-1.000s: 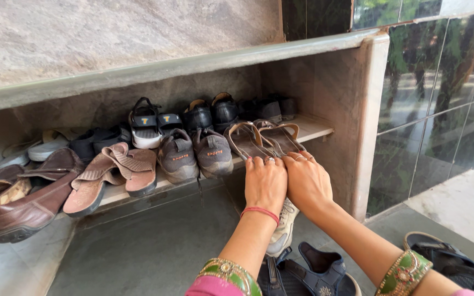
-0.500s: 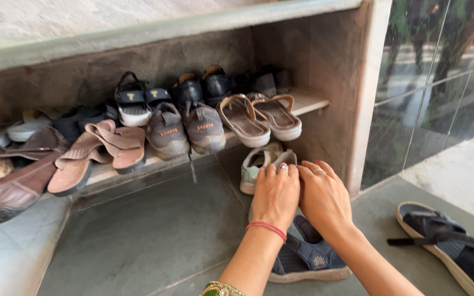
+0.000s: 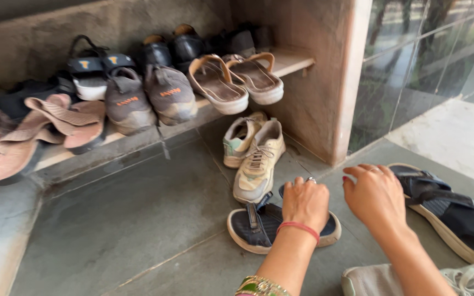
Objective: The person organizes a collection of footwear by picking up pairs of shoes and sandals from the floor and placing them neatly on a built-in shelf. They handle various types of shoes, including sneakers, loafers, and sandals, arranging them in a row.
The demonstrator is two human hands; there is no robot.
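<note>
Both hands have dropped from the shelf's tan slippers (image 3: 237, 82) to the floor (image 3: 122, 225). Left hand (image 3: 304, 204) rests, fingers curled, on a navy sandal (image 3: 264, 226) at 6 o'clock; whether it grips is unclear. Right hand (image 3: 375, 195), open, hovers beside the second navy sandal (image 3: 451, 211) at 4 o'clock.

left hand (image 3: 304, 204) palm down, fingers curled, right hand (image 3: 376, 197) hovering, fingers spread

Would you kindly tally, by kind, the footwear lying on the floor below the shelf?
Cream sneakers: 2
Dark blue sandals: 2
Pale lace-up shoe, cut off by the bottom edge: 1
Total: 5
</note>
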